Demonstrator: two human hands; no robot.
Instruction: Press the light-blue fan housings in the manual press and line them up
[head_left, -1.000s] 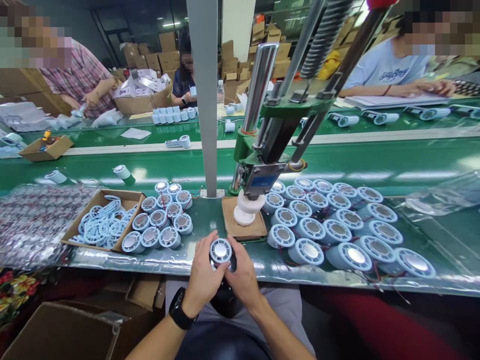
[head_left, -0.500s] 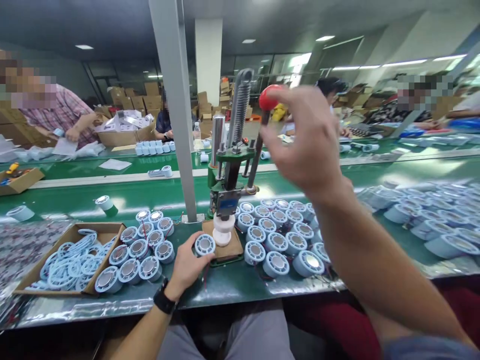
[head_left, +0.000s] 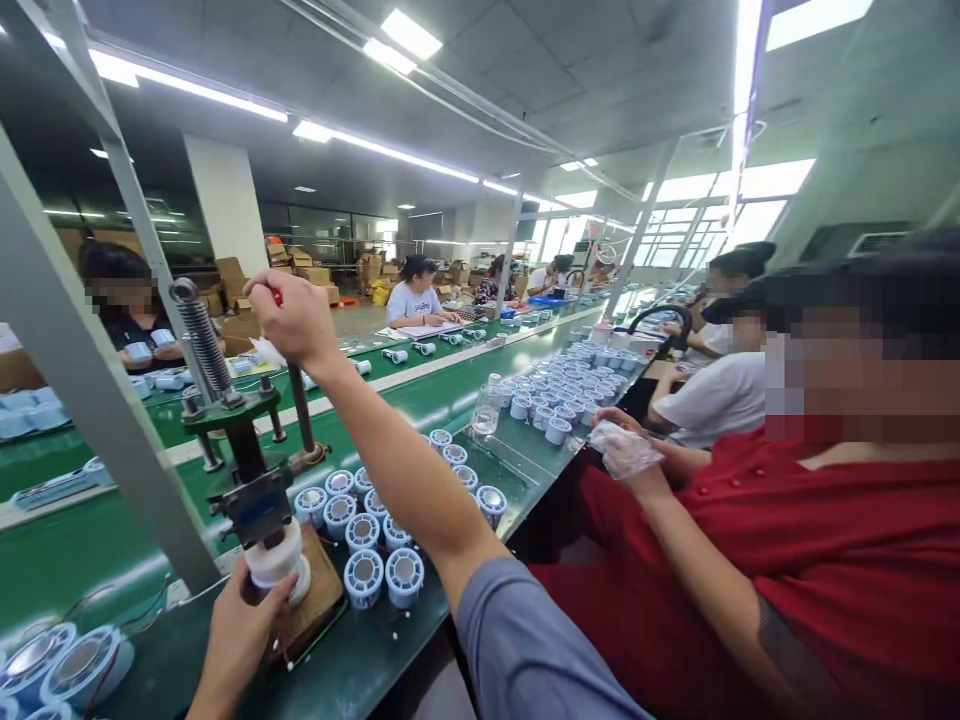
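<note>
Green bench (head_left: 352, 660), dk metal press (head_left: 251, 470) at 8 o'clock, white head (head_left: 276, 558) pointing down, long axis 11-to-5, R hand (head_left: 296, 318) fisted on red knob (head_left: 277, 297), L hand (head_left: 244, 620) curled by head, can't tell hold.

Right hand (head_left: 294, 318) high, left hand (head_left: 241, 622) low

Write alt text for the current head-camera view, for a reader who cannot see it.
A person's right hand grips the red knob of a lever press while the left hand is at its white block. Pale blue cylinders stand beside the press, and a co-worker in red sits at the picture's right.
</note>
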